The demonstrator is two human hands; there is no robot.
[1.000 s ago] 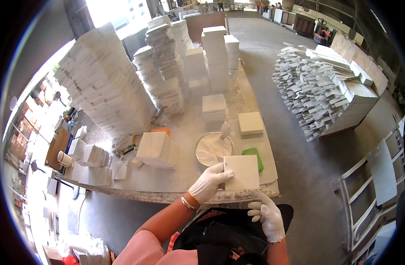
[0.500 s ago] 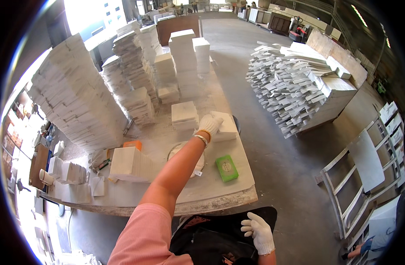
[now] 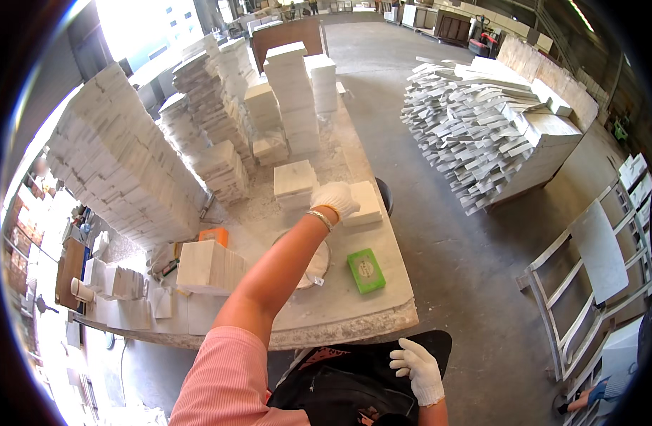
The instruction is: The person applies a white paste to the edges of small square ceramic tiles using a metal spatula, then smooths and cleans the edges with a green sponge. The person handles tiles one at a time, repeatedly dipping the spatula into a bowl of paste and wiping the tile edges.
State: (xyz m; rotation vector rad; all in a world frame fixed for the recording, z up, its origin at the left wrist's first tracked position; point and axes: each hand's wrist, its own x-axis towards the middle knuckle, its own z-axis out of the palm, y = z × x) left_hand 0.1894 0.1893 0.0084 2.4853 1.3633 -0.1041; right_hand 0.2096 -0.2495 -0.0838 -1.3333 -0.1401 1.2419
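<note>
My left hand (image 3: 337, 201), in a white knit glove, reaches across the table and rests against the left side of a low stack of white stone tiles (image 3: 363, 204). Its fingers are mostly hidden, so any grip is unclear. Just left of it stands another short tile stack (image 3: 295, 180). Below my left forearm a round whitish disc-like piece (image 3: 316, 267) is partly covered. A green box-shaped block (image 3: 366, 270) lies near the table's right front corner. My right hand (image 3: 417, 369), gloved too, hangs in front of my dark apron, fingers loosely bent and apart, holding nothing.
Tall tile stacks (image 3: 123, 160) line the table's left and far sides. A tile block (image 3: 211, 267) and an orange box (image 3: 214, 236) are left of my arm. A pile of stone strips (image 3: 475, 128) stands beyond the table, right; a slatted rack (image 3: 589, 277) is nearer.
My left hand has drawn back slightly to the left on the tile stack, its fingers more curled and less visible. My right hand has barely moved. The view has shifted a little.
</note>
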